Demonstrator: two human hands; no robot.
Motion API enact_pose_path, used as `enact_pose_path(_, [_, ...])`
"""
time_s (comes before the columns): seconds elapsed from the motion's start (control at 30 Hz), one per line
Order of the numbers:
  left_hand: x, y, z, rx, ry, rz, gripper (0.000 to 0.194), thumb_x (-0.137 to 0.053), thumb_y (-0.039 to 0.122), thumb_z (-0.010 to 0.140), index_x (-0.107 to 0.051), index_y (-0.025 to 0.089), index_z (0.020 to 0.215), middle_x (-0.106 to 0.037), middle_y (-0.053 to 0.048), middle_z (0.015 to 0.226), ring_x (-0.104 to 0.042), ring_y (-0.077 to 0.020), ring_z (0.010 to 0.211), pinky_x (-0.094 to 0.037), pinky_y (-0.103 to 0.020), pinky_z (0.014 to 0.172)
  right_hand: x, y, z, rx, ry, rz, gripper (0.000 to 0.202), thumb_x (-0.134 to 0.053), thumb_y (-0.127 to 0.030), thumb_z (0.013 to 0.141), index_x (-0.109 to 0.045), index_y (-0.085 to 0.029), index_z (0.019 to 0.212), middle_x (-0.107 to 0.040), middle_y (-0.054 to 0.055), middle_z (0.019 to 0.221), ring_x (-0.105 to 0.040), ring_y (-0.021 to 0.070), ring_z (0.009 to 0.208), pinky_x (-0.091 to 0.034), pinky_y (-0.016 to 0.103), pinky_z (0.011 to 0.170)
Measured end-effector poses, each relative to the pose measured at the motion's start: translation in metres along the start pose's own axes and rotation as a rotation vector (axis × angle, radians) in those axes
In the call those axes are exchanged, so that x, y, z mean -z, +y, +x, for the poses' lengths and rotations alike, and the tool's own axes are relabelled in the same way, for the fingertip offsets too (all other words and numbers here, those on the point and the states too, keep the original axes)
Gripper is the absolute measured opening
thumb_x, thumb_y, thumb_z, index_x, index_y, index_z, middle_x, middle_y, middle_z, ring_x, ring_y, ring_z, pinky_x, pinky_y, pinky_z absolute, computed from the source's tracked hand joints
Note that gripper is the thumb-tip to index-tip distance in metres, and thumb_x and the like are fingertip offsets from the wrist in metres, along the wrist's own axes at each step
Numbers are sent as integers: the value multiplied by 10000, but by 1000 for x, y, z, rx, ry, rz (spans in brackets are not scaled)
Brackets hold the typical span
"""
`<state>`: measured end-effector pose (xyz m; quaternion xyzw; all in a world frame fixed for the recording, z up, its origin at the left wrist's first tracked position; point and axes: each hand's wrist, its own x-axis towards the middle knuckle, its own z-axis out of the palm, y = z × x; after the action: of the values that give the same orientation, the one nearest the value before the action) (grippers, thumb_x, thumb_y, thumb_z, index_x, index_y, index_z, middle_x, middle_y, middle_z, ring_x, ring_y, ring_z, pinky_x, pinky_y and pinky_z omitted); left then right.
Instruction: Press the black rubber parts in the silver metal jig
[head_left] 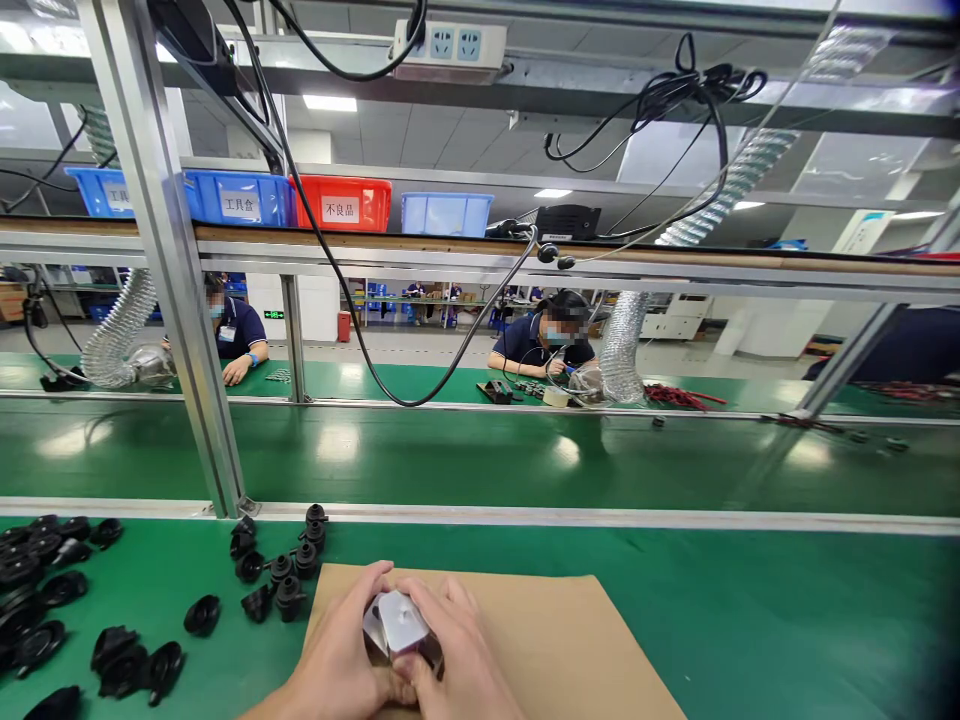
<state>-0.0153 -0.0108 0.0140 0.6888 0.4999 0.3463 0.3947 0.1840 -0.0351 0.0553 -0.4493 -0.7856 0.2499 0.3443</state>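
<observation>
The step in hand was a two-handed hold on a small, smooth, silver-grey piece with a dark lower side [403,622]. The left hand [346,640] wrapped its fingers and thumb around one side; the right hand [466,645] closed on the other, its thumb pressed low on the near side. The piece sat between them, over a flat brown cardboard sheet [562,640] on a green-topped workbench [787,620]; whether it touched the sheet could not be told. The next move seemed to call for even pressure from both hands, as the smooth faces looked apt to slip. Loose black, rounded, plastic-looking parts [202,614] lay to the left, untouched
</observation>
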Motion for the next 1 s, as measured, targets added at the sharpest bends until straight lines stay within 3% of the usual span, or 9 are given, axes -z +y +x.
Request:
enact_pose_path(0.13, [2, -2, 0, -16, -3, 8, 1117, -974, 188, 547, -478, 308, 1541, -664, -97, 1430, -625, -388, 1286, -476, -487, 1161, -2, 0, 3, 2, 23, 58, 646, -615, -56, 707, -645, -313, 1298, -720, 25, 1262, -603, 279, 1053, -479, 426, 967])
enact_pose_path(0.27, [6, -7, 2, -162, -120, -126, 1200, -963, 247, 655, -300, 344, 1651, -592, -107, 1511, -600, -361, 1344, -451, -481, 1189, 9, 4, 3, 64, -23, 105, 691, -661, -71, 714, -636, -319, 1359, -698, 38, 1350, -613, 288, 1193, -481, 406, 1039])
enact_pose_path(0.5, [12, -5, 7, -253, -402, -332, 1353, -957, 335, 714, -39, 325, 1708, -603, -146, 1512, -609, -356, 1345, -386, -521, 1223, 46, 13, 1, 105, -244, -16, 672, -687, -51, 703, -703, -382, 1287, -789, -6, 1058, -672, 266, 969, -520, 406, 936])
enact_pose_path(0.57, [14, -2, 7, -260, -462, -291, 1333, -918, 308, 761, 26, 328, 1702, -565, -152, 1567, -566, -356, 1402, -339, -538, 1249, 52, 10, 3, 98, -282, 27, 729, -711, -69, 724, -671, -437, 1352, -779, -13, 1115, -680, 275, 1060, -435, 520, 1123])
enact_pose_path(0.63, [17, 1, 8, -252, -497, -259, 1348, -901, 280, 767, 79, 317, 1692, -498, -162, 1631, -494, -362, 1476, -299, -554, 1267, 54, 5, 6, 105, -344, 96, 793, -710, -68, 745, -620, -476, 1419, -715, -8, 1346, -637, 291, 1241, -234, 610, 1257])
enact_pose_path(0.67, [18, 2, 8, -236, -507, -253, 1390, -915, 273, 744, 107, 308, 1686, -458, -170, 1659, -455, -367, 1508, -281, -563, 1273, 55, 3, 8, 113, -376, 127, 817, -703, -63, 755, -596, -483, 1447, -660, -6, 1449, -603, 293, 1304, -198, 613, 1271])
enact_pose_path(0.73, [20, 3, 10, -194, -528, -258, 1513, -971, 279, 668, 166, 288, 1668, -415, -190, 1683, -408, -375, 1540, -251, -580, 1282, 54, 2, 11, 138, -422, 170, 831, -693, -54, 765, -580, -474, 1473, -602, 0, 1533, -572, 289, 1332, -300, 563, 1237])
enact_pose_path(0.83, [21, 3, 12, -159, -543, -295, 1635, -1018, 309, 597, 242, 271, 1638, -477, -206, 1639, -451, -379, 1510, -245, -596, 1279, 49, 5, 14, 177, -421, 200, 766, -700, -60, 762, -632, -436, 1427, -659, 5, 1461, -589, 279, 1276, -401, 504, 1163])
enact_pose_path(1.0, [19, 3, 15, -147, -563, -369, 1697, -1045, 318, 540, 256, 310, 1628, -518, -201, 1600, -584, -395, 1373, -357, -596, 1217, 37, 12, 18, 159, -418, 165, 620, -826, -104, 688, -720, -358, 1244, -749, -6, 1243, -651, 261, 1141, -155, 597, 1262])
